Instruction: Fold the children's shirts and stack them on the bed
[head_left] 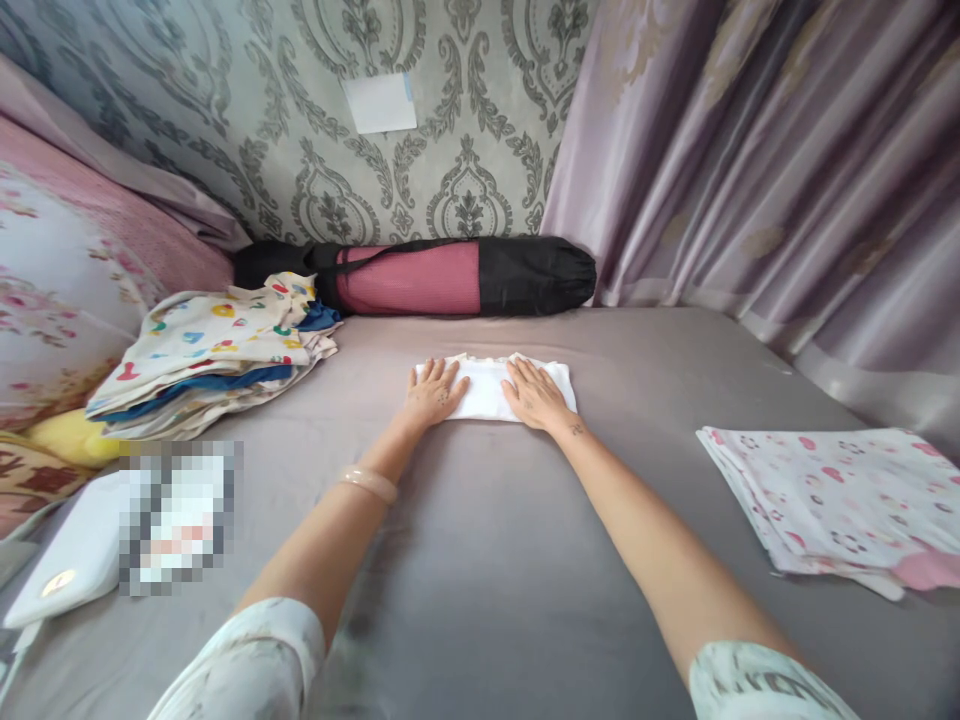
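A white folded cloth, perhaps a garment, lies flat on the grey bedsheet in front of me. On its left end rests my left hand, palm down with the fingers spread. My right hand lies flat on the right part of the cloth, its fingers stretched away from me. Neither hand grips anything. The middle of the cloth shows between the two hands, while its ends are partly covered by them.
At the left sits a stack of folded clothes. A white device lies nearer me beside a pixelated item. Folded patterned fabric is at the right. A pink and black rolled bag lies along the wall; curtains hang at the right.
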